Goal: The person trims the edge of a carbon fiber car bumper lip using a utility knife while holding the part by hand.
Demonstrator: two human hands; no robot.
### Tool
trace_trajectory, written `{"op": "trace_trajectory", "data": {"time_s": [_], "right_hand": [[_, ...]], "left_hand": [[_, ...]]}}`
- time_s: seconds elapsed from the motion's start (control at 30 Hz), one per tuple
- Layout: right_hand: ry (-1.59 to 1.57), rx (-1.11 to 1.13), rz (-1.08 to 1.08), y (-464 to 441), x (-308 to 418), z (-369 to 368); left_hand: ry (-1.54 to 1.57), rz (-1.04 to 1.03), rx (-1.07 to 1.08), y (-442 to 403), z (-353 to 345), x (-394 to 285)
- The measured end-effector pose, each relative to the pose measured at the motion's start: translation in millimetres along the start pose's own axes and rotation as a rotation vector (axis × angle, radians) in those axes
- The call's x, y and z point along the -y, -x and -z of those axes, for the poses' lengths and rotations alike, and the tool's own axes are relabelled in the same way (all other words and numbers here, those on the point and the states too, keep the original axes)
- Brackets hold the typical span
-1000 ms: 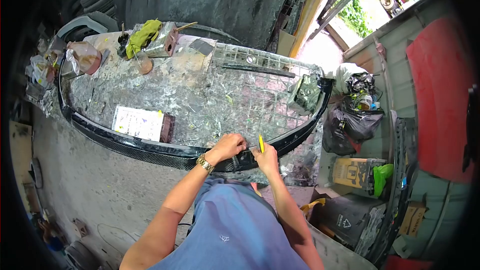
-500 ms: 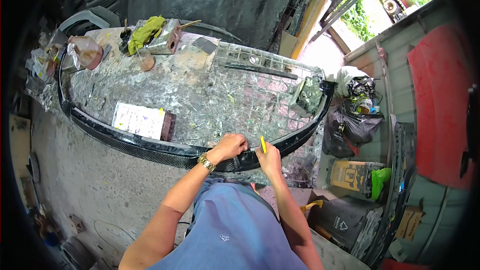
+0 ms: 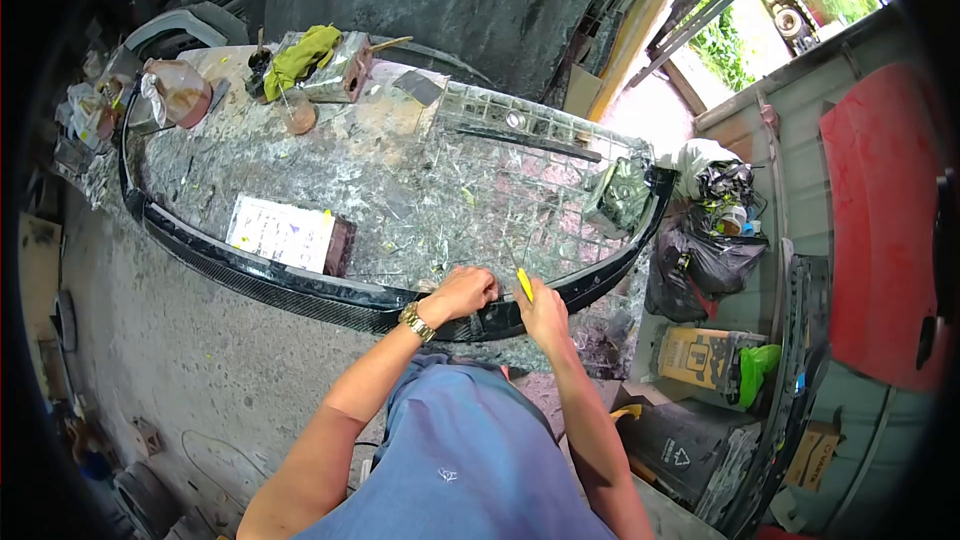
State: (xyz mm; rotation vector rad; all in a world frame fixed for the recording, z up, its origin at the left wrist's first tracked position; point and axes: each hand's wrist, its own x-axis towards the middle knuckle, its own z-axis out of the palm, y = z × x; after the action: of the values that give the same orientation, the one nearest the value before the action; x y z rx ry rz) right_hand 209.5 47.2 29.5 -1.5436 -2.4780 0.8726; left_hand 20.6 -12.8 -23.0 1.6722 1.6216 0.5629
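Note:
A long curved black bumper lip (image 3: 262,286) with a carbon-weave face runs along the near side of the workbench (image 3: 390,180), its two ends bending back over it. My left hand (image 3: 464,292), with a gold watch on the wrist, rests on the lip's inner edge near the middle. Its fingers are curled together; what they pinch, if anything, is hidden. Just right of it, my right hand (image 3: 544,316) grips a yellow utility knife (image 3: 525,285). The knife points up and away, its thin tip faint against the bench.
On the bench lie a white sheet-topped block (image 3: 280,234), a dark flat bar (image 3: 530,144), a clear plastic-wrapped lump (image 3: 616,198), a metal can (image 3: 335,70) under a yellow-green glove (image 3: 303,60), and a jug (image 3: 180,95). Right of it are rubbish bags (image 3: 705,265) and a cardboard box (image 3: 700,355).
My right hand has shifted slightly, and the knife now leans more to the left. My left hand stays at the same spot on the lip. The view has tilted a little.

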Motion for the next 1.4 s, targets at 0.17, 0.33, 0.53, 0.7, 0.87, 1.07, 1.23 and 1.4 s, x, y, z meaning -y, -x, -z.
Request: {"op": "trace_trajectory", "data": {"time_s": [0.17, 0.33, 0.53, 0.7, 0.87, 1.07, 1.23, 1.4], "right_hand": [[-0.035, 0.002, 0.011, 22.5, -1.2, 0.5], [-0.033, -0.032, 0.002, 24.6, -5.7, -6.5], [0.032, -0.021, 0.003, 1.6, -2.0, 5.1], [-0.069, 0.031, -0.025, -9.1, -3.3, 6.6], [-0.168, 0.092, -0.122, -9.8, -9.2, 8.2], [-0.358, -0.173, 0.231, 47.1, -21.4, 36.6], [-0.172, 0.124, 0.125, 104.9, -6.0, 43.4], [-0.155, 0.225, -0.003, 114.6, 8.2, 38.0]], "left_hand": [[0.015, 0.010, -0.005, -0.2, 0.7, -1.5], [0.047, 0.005, -0.045, 0.4, -1.0, -1.5], [0.016, 0.003, -0.008, -0.5, -1.3, -0.3], [0.010, -0.199, -0.190, 3.8, 0.1, -15.3], [0.049, -0.234, -0.127, -9.3, 1.3, -19.2], [0.347, -0.259, 0.139, -29.9, 12.9, 0.0], [0.787, -0.086, 0.304, -48.0, 12.7, 3.3], [0.479, -0.168, 0.196, -51.4, 23.8, 3.6]]}}
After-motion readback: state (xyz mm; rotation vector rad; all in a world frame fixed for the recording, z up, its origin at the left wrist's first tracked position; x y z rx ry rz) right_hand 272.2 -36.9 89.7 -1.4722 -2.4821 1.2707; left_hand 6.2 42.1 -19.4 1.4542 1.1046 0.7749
